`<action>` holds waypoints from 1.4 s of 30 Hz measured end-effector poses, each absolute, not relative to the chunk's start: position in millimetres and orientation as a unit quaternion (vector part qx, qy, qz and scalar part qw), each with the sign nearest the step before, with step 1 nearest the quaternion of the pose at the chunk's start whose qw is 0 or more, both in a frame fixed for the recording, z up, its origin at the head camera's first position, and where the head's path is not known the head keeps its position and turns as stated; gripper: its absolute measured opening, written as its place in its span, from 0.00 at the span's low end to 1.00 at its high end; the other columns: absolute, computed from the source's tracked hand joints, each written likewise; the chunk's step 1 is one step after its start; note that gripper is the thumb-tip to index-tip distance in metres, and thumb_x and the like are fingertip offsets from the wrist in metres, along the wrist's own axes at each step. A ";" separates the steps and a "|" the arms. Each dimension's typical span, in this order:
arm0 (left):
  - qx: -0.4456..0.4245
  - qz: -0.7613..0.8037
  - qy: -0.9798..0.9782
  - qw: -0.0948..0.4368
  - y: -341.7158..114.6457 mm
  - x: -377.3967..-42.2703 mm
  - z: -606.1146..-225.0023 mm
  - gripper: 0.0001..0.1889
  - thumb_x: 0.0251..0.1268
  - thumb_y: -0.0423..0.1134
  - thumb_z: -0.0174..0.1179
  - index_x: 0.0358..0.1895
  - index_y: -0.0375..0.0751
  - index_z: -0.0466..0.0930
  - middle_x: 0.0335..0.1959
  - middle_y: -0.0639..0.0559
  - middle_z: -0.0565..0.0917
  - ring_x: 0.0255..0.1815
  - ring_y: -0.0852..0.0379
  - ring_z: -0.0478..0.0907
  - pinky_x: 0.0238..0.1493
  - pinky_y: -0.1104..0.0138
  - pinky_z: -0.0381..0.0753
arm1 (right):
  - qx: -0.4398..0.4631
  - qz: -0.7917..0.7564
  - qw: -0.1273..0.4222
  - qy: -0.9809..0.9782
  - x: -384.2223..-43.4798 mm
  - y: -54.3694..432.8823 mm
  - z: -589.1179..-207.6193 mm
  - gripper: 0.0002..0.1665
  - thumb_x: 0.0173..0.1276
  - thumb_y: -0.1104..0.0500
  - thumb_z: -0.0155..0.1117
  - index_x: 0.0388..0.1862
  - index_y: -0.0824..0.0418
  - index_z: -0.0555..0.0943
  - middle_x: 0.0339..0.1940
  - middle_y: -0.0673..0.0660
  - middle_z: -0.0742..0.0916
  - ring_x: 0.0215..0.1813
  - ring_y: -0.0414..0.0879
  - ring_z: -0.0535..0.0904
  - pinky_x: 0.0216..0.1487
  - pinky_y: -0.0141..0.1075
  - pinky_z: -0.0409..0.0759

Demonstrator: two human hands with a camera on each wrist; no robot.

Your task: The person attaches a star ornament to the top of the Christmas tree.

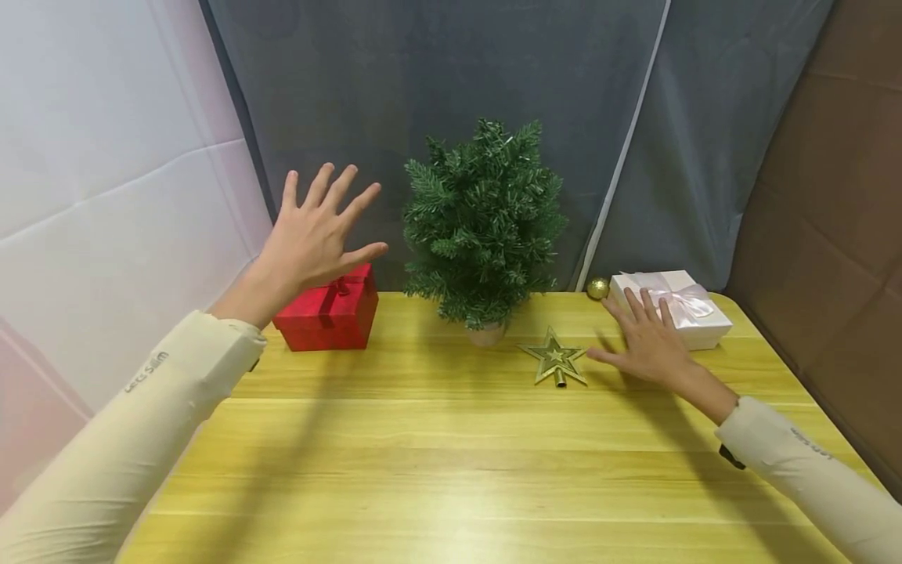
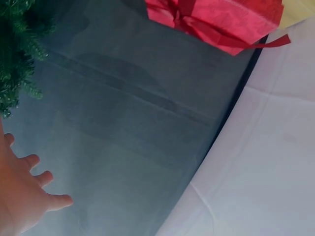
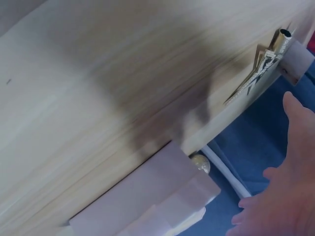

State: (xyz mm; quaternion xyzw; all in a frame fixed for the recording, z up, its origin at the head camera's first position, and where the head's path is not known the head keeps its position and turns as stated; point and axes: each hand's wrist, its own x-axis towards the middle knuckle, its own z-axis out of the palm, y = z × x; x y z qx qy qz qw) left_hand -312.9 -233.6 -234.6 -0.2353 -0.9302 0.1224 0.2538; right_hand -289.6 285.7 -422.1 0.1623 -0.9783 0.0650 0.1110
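Observation:
My left hand (image 1: pixel 310 235) is raised with fingers spread, in front of and above a red gift box (image 1: pixel 331 317) with a dark red ribbon; it holds nothing. My right hand (image 1: pixel 648 341) hovers with spread fingers between a gold star topper (image 1: pixel 555 359) and a white gift box (image 1: pixel 705 329) tied with a pale satin bow. Its fingers overlap the box's near left corner in the head view. A small gold ball ornament (image 1: pixel 597 288) sits just left of that box. Centrally stands a green artificial Christmas tree (image 1: pixel 486 219) in a pale pot. The star lies flat, its socket toward me.
Everything stands on a yellowish wood-grain table (image 1: pixel 451 462). Behind it hangs a dark grey cloth (image 1: pixel 338 78) with a pale cord (image 1: pixel 627 149). White fabric (image 1: pixel 113 141) borders the left side, and a brown panel (image 1: pixel 831 219) the right.

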 end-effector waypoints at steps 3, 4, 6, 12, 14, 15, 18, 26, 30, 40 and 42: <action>-0.238 0.128 -0.930 0.251 -230.6 -313.5 -226.8 0.47 0.73 0.72 0.48 0.87 0.57 0.43 0.86 0.41 0.46 0.85 0.35 0.42 0.77 0.31 0.34 | 0.172 0.066 0.109 -0.977 -290.2 284.2 -423.1 0.60 0.65 0.27 0.66 0.85 0.57 0.58 0.83 0.75 0.55 0.81 0.78 0.46 0.78 0.69 0.40; -0.238 0.130 -0.929 0.251 -229.5 -313.6 -224.2 0.47 0.73 0.73 0.47 0.87 0.58 0.42 0.86 0.41 0.45 0.85 0.35 0.42 0.77 0.31 0.35 | 0.175 0.068 0.109 -0.976 -290.3 283.7 -423.5 0.60 0.65 0.27 0.67 0.85 0.57 0.58 0.83 0.75 0.55 0.81 0.78 0.46 0.78 0.70 0.41; -0.241 0.132 -0.928 0.250 -227.5 -313.8 -219.4 0.47 0.74 0.73 0.46 0.87 0.58 0.42 0.86 0.41 0.45 0.85 0.35 0.41 0.77 0.31 0.35 | 0.180 0.071 0.111 -0.975 -290.4 282.2 -424.3 0.60 0.65 0.27 0.67 0.84 0.58 0.59 0.83 0.75 0.55 0.80 0.79 0.47 0.78 0.70 0.42; -0.249 0.137 -0.921 0.265 -219.4 -313.9 -206.3 0.47 0.74 0.73 0.45 0.87 0.57 0.42 0.86 0.40 0.47 0.85 0.36 0.43 0.77 0.31 0.36 | 0.196 0.095 0.122 -0.968 -290.5 279.6 -428.5 0.57 0.65 0.32 0.71 0.83 0.59 0.61 0.82 0.75 0.56 0.80 0.79 0.48 0.78 0.70 0.45; -0.251 0.136 -0.919 0.270 -216.4 -314.3 -202.3 0.46 0.74 0.73 0.45 0.87 0.58 0.42 0.86 0.40 0.48 0.85 0.36 0.43 0.77 0.31 0.36 | 0.204 0.104 0.123 -0.966 -291.6 279.6 -430.9 0.56 0.66 0.33 0.72 0.82 0.59 0.62 0.82 0.76 0.56 0.79 0.80 0.49 0.77 0.71 0.46; -0.253 0.136 -0.918 0.274 -215.0 -314.6 -200.4 0.46 0.74 0.73 0.46 0.87 0.58 0.43 0.86 0.40 0.49 0.85 0.37 0.43 0.78 0.31 0.36 | 0.209 0.109 0.124 -0.964 -292.1 279.2 -431.9 0.55 0.66 0.35 0.73 0.82 0.60 0.63 0.82 0.77 0.56 0.79 0.81 0.49 0.76 0.71 0.46; -0.257 0.133 -0.916 0.277 -211.1 -315.1 -195.2 0.45 0.75 0.72 0.45 0.87 0.57 0.44 0.86 0.41 0.49 0.85 0.37 0.43 0.78 0.32 0.36 | 0.222 0.128 0.128 -0.958 -293.8 278.1 -435.0 0.53 0.66 0.40 0.75 0.80 0.62 0.65 0.81 0.78 0.57 0.77 0.83 0.51 0.75 0.73 0.49; -0.268 0.121 -0.913 0.282 -199.1 -316.2 -184.4 0.45 0.75 0.72 0.45 0.87 0.57 0.45 0.86 0.41 0.49 0.85 0.37 0.43 0.78 0.33 0.36 | 0.272 0.143 0.124 -0.943 -300.5 275.8 -439.9 0.48 0.65 0.51 0.78 0.77 0.66 0.67 0.75 0.81 0.66 0.76 0.80 0.58 0.74 0.72 0.53; -0.272 0.112 -0.913 0.281 -191.3 -316.8 -180.0 0.45 0.76 0.73 0.44 0.87 0.57 0.45 0.86 0.42 0.49 0.85 0.38 0.43 0.79 0.33 0.36 | 0.297 0.155 0.114 -0.935 -303.4 274.6 -440.9 0.45 0.66 0.56 0.78 0.77 0.69 0.68 0.71 0.80 0.73 0.73 0.77 0.65 0.73 0.70 0.58; -0.279 0.085 -0.917 0.270 -176.2 -321.1 -173.6 0.44 0.77 0.73 0.41 0.87 0.57 0.43 0.86 0.43 0.48 0.85 0.39 0.44 0.79 0.34 0.37 | 0.325 0.207 0.066 -0.920 -310.9 270.0 -449.4 0.38 0.68 0.63 0.75 0.73 0.73 0.72 0.64 0.74 0.81 0.65 0.70 0.78 0.66 0.63 0.74; -0.278 0.080 -0.919 0.269 -174.0 -322.4 -172.6 0.44 0.77 0.73 0.41 0.87 0.58 0.43 0.86 0.43 0.48 0.85 0.39 0.44 0.79 0.34 0.37 | 0.325 0.205 0.060 -0.921 -312.3 268.7 -450.8 0.37 0.69 0.63 0.74 0.73 0.72 0.72 0.64 0.73 0.82 0.64 0.69 0.79 0.65 0.62 0.75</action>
